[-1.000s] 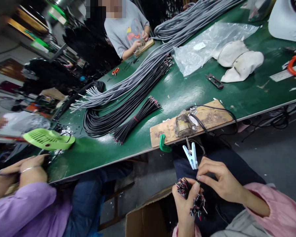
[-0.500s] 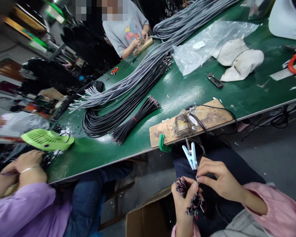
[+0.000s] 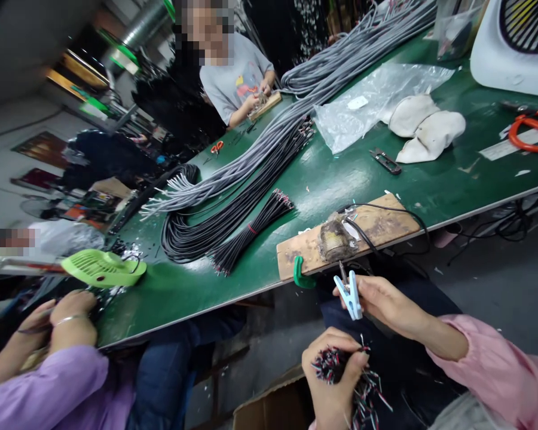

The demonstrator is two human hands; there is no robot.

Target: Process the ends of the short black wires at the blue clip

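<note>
Fingers (image 3: 355, 359) of my left hand (image 3: 334, 391) clench the wire bundle (image 3: 328, 365); at one o'clock, my right hand (image 3: 385, 301), fingers pinched shut, sits at the clip (image 3: 353, 296).

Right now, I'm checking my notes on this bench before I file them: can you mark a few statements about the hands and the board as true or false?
1. The left hand grips a bundle of short wires. True.
2. The right hand lies flat on the green table. False: it is off the table, below its near edge, at the blue clip.
3. A green clamp sits on a corner of the wooden board at the table edge. True.
4. The large orange scissors lie on the wooden board. False: they lie on the table at the far right, apart from the board.
</note>
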